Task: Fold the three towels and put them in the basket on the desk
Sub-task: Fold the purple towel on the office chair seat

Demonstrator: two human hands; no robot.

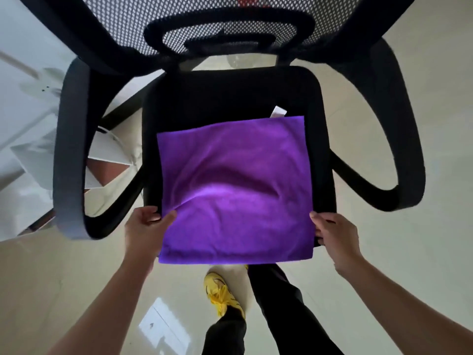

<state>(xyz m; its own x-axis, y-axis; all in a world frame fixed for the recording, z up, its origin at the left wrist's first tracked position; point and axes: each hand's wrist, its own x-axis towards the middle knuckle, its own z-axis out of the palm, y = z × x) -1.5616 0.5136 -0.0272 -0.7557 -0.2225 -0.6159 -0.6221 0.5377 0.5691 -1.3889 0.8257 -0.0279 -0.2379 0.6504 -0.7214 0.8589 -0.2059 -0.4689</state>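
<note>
we see the purple towel [235,190] spread over the black chair seat [230,98], its near edge hanging past the front, with our left hand [147,230] and right hand [334,233] each pinching a side edge.

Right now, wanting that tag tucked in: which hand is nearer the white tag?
Right. The right hand grips the purple towel on the side with the white tag; the left hand grips the opposite side.

An office-like room: a black mesh-backed swivel chair [230,98] stands on pale floor tiles [435,252] beside a white desk [23,103].
</note>
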